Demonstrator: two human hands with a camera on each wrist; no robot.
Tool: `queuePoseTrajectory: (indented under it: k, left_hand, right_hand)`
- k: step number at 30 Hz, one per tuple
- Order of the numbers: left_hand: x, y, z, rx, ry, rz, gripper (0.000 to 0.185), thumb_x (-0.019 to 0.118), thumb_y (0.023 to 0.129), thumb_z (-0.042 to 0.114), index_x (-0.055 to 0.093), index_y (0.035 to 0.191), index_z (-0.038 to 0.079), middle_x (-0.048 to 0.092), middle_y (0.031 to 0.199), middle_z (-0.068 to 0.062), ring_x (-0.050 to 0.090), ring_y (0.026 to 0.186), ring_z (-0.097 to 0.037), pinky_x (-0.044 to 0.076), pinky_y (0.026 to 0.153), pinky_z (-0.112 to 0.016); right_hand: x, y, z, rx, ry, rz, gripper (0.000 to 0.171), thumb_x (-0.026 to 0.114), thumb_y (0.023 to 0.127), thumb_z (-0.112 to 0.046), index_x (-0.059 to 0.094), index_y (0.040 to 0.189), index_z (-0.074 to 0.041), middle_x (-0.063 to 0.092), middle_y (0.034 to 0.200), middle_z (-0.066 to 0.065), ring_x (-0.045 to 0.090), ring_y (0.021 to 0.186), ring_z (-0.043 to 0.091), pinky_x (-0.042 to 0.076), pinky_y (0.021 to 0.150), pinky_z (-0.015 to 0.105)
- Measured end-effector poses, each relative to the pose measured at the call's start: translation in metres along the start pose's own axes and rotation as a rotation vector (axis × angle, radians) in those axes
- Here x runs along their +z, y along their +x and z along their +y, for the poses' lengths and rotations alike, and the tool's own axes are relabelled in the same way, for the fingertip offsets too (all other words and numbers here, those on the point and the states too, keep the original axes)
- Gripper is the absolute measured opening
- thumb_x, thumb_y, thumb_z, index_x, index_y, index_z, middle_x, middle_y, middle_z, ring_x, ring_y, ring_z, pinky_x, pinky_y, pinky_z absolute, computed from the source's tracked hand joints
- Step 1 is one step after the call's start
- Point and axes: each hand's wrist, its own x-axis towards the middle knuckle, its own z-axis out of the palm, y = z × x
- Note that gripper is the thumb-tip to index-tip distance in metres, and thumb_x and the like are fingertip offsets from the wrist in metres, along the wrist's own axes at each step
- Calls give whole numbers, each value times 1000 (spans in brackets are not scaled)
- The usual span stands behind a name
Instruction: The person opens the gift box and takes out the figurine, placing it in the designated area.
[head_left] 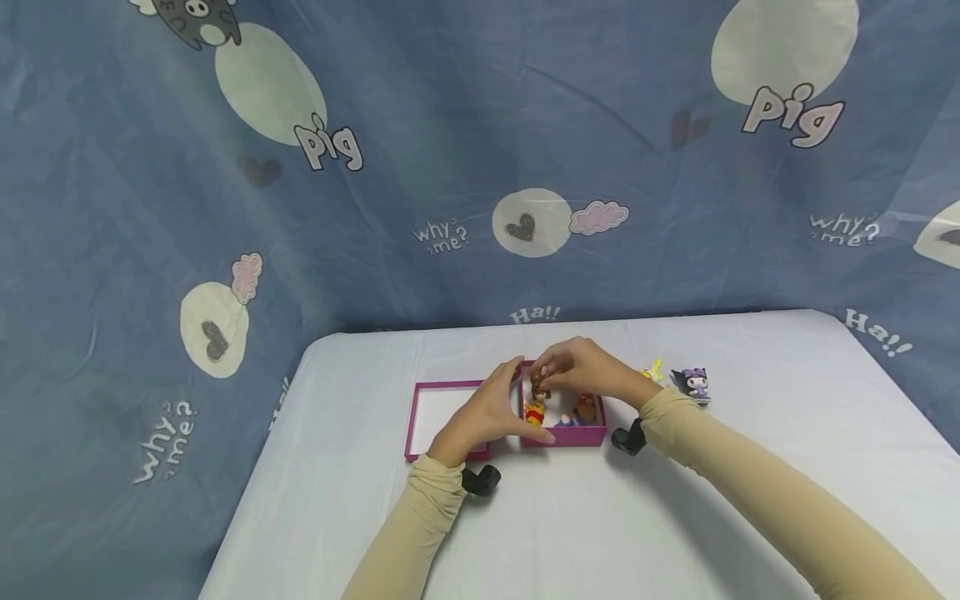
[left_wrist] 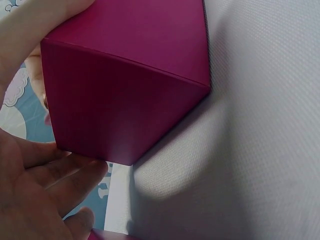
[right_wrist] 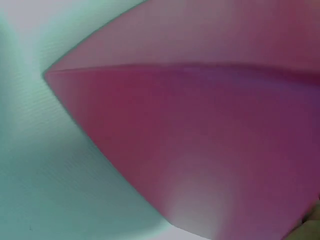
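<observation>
A magenta box (head_left: pixel 577 436) with no lid on it stands on the white table. My left hand (head_left: pixel 491 412) grips its left side, the thumb along the front wall and the fingers toward the back corner; the left wrist view shows the fingers touching the box wall (left_wrist: pixel 115 100). Inside the box, the fingertips of my right hand (head_left: pixel 585 367) pinch a small brown-haired figurine (head_left: pixel 539 388). Close to it is a yellow bear figurine (head_left: pixel 534 414) in red. A brown figurine (head_left: pixel 585 408) and a bluish one (head_left: pixel 567 421) lie at the right. Only the box wall (right_wrist: pixel 200 140) fills the right wrist view.
Left of the box lies a magenta-rimmed lid (head_left: pixel 411 421), partly behind my left hand. Beyond my right forearm stand a purple-and-black figurine (head_left: pixel 695 383) and a yellow one (head_left: pixel 655 370), half hidden. A blue printed cloth (head_left: pixel 450 283) hangs behind the table.
</observation>
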Motion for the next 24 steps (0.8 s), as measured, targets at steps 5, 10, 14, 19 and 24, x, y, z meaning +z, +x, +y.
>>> queuePoseTrajectory:
  k: [5,10,14,19,24]
  left_hand:
    - [0,0,0,0,15,2,135,96,62,56,20,166,15,29,170,-9,33,156,-31,36,123,-55]
    - [0,0,0,-7,10,4,137,97,60,56,20,166,16,30,170,-8,34,155,-31,37,123,-55]
    - [0,-1,1,-12,1,5,137,97,60,56,20,166,16,30,170,-8,34,155,-30,36,124,-53]
    - [0,0,2,-18,8,8,137,97,59,57,21,166,16,31,169,-8,35,155,-29,36,124,-53]
    - [0,1,2,-18,9,11,139,98,58,57,21,166,16,33,168,-8,36,154,-29,36,124,-52]
  right_hand:
    - [-6,-2,2,106,125,0,23,81,89,-13,77,110,-4,80,107,14,77,98,20,61,82,27]
    - [-12,-6,5,179,241,-19,27,81,90,-17,77,114,-6,80,109,11,77,99,15,60,87,27]
    - [-17,-11,7,242,305,-18,30,81,91,-18,76,117,-5,81,108,8,76,92,14,59,87,30]
    - [-24,-18,10,260,332,-29,33,79,92,-16,73,121,-1,81,106,8,76,85,20,62,84,34]
    - [-31,-24,15,257,374,-50,33,77,93,-14,71,122,2,81,104,10,78,87,25,64,86,39]
